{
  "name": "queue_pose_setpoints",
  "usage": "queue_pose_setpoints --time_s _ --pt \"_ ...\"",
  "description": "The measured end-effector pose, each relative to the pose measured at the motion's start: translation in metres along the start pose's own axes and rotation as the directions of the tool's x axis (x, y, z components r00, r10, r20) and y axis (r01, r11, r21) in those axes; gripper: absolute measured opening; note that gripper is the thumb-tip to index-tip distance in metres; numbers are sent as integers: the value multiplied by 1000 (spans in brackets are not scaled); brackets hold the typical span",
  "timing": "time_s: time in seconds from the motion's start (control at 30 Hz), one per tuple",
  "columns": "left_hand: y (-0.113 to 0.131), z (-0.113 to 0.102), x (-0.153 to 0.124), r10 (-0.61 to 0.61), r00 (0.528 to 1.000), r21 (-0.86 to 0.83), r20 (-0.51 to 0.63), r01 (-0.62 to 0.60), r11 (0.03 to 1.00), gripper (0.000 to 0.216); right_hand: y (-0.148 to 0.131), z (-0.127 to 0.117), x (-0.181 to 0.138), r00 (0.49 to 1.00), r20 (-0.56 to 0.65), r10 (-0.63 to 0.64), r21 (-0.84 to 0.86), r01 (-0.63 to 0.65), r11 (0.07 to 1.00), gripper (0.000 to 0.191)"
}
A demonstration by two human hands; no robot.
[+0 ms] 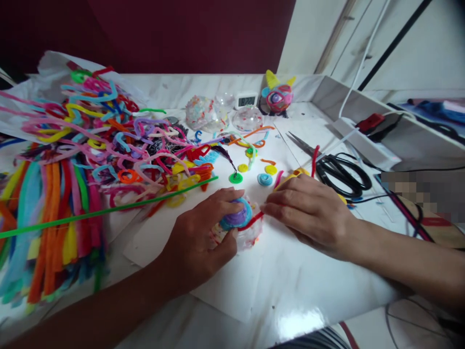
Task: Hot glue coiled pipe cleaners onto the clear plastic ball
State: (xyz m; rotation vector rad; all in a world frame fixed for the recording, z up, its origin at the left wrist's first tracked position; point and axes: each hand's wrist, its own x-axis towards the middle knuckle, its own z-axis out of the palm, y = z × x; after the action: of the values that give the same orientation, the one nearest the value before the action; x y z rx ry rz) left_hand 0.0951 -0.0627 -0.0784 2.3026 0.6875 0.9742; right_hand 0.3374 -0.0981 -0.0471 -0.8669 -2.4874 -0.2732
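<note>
My left hand (pixel 201 237) grips a clear speckled ball (pixel 250 235) that carries a blue and purple coiled pipe-cleaner disc (pixel 237 216) on top. My right hand (pixel 308 211) pinches a red pipe cleaner (pixel 254 220) against the ball's right side; its fingers are pressed together. Both hands rest on a white sheet (pixel 232 286) on the white table (pixel 308 300). A second red pipe cleaner (pixel 314 160) sticks up behind my right hand, beside yellow pieces (pixel 301 172).
A big heap of coloured pipe cleaners (pixel 90 145) fills the left. A long green stem (pixel 109 209) lies across it. Small coiled discs (pixel 265 179) lie ahead, black scissors (pixel 341 172) at right. Clear half-balls (pixel 203 112), a small clock (pixel 247 100) and a finished ball creature (pixel 278 97) stand at the back.
</note>
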Motion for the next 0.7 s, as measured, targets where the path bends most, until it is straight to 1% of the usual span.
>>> queue_pose_setpoints --time_s 0.1,0.17,0.23,0.3,0.37,0.43,0.5,0.53,0.6,0.7 --pt "-2 1 -1 -7 1000 -43 10 7 999 34 3 1 5 999 -6 32 170 -31 985 13" --pt "-3 1 -2 -9 1000 -85 10 10 996 35 5 -2 8 997 31 75 286 -81 955 12" --pt "-5 2 -3 -28 1000 -116 11 29 993 36 7 -7 12 987 100 129 396 -158 904 12" --pt "-6 3 -4 -57 998 -138 16 58 989 37 8 -12 16 962 205 179 504 -261 823 13" --pt "-6 3 -5 -68 998 -145 20 70 987 39 10 -17 20 909 350 227 569 -399 719 15" --pt "-6 2 -6 -64 998 -129 23 66 989 40 12 -19 24 827 500 256 575 -538 616 21" --pt "-7 2 -6 -59 998 -115 21 61 991 41 15 -19 28 752 612 243 557 -629 542 24" --pt "-7 2 -6 -62 998 -114 19 64 991 41 16 -18 30 726 647 232 548 -654 521 24" --pt "-7 3 -6 -72 997 -118 19 73 990 41 18 -17 34 694 683 227 532 -686 496 18" --pt "-8 4 -7 -63 998 -96 24 65 993 40 19 -16 41 683 686 253 513 -699 497 12"
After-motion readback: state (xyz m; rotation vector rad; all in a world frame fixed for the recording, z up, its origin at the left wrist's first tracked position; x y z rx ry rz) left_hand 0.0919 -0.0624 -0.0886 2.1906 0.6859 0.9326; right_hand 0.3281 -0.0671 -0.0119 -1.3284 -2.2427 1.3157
